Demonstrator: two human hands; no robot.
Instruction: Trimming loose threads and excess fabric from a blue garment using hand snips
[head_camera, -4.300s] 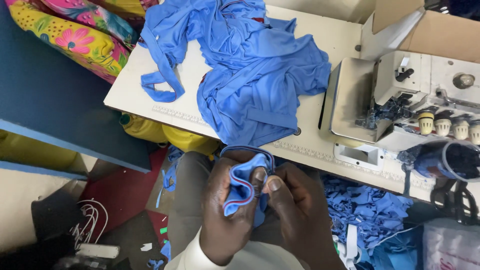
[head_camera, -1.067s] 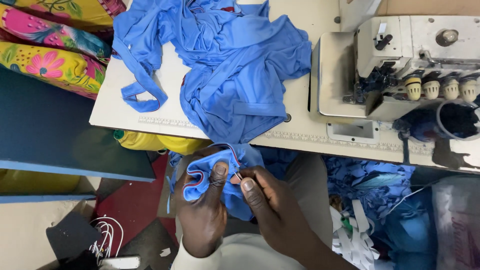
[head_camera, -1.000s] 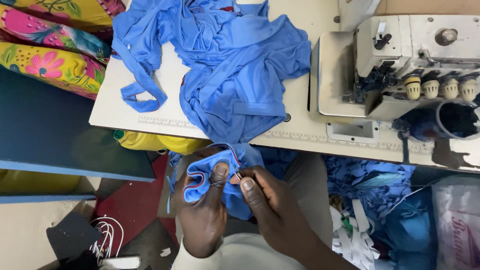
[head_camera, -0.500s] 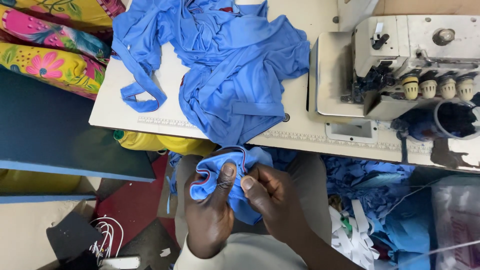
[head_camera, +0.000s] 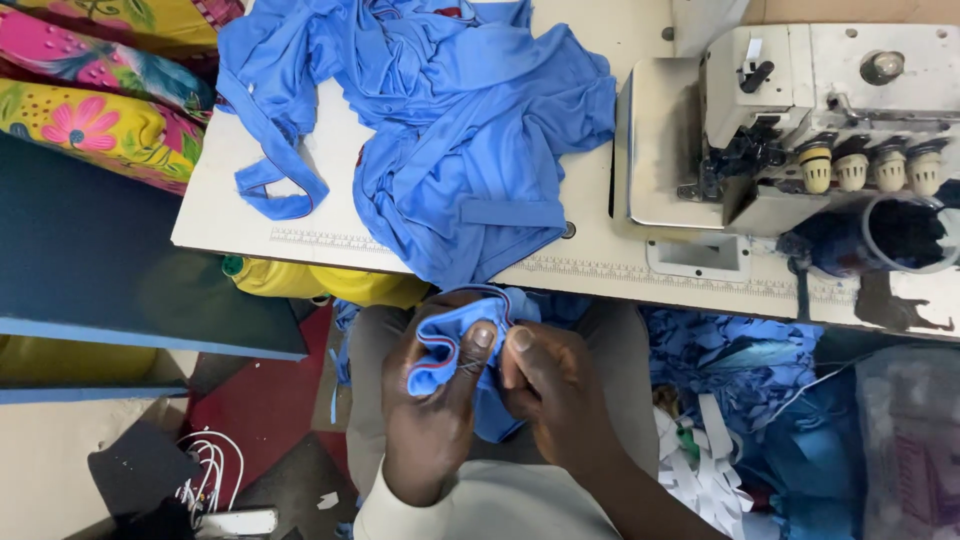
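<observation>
Left hand (head_camera: 428, 420): clenched on the blue fabric piece (head_camera: 455, 345); thumb pressed onto its folded, red-edged rim.
Right hand (head_camera: 555, 400): touching the left, thumb and fingers pinching the same piece at its right side.
Blue fabric piece: held between both grips, over the person's lap, below the worktop edge.
Worktop (head_camera: 220, 205): just above the grips; white, with a printed ruler strip.
Blue garment heap (head_camera: 450, 130): on the worktop, directly above the grips, one corner hanging over the edge.
Sewing machine (head_camera: 800, 120): upper right of the grips, well apart.
Fabric scraps (head_camera: 740, 370): right of the right grip, on the floor.
</observation>
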